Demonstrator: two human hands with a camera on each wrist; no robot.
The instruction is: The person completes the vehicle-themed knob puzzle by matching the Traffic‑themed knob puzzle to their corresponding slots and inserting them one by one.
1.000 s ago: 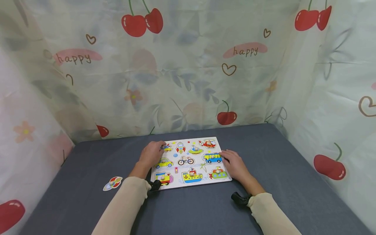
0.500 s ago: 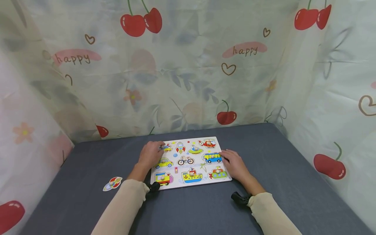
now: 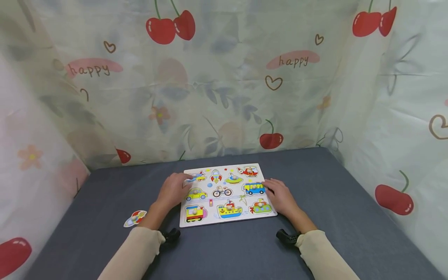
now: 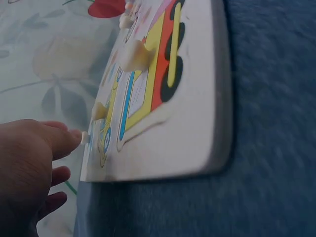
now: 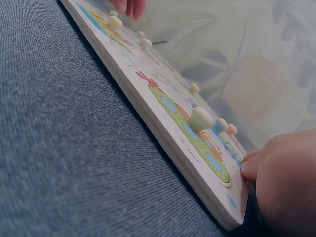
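A white wooden puzzle board (image 3: 213, 222) with knobbed vehicle pieces lies flat on the table. My left hand (image 3: 172, 191) is by its left edge, fingers loosely extended beside the airplane piece (image 3: 197, 177). In the left wrist view, the thumb tip (image 4: 73, 139) lines up with a small pale knob (image 4: 85, 137); contact is unclear. My right hand (image 3: 281, 198) holds the board's right edge beside the blue bus piece (image 3: 253, 188). The right wrist view shows its thumb against the edge near the green submarine piece (image 5: 190, 129); the other fingers are mostly hidden.
A loose rocket-shaped piece (image 3: 134, 218) lies on the grey-blue tabletop (image 3: 227, 252) left of the board, partly beside my left forearm. Cherry-patterned curtains (image 3: 217, 97) surround the back and sides of the table.
My left hand has drawn back a little left and toward me, uncovering more of the airplane piece and the board's left edge. The right hand and board have kept their places.
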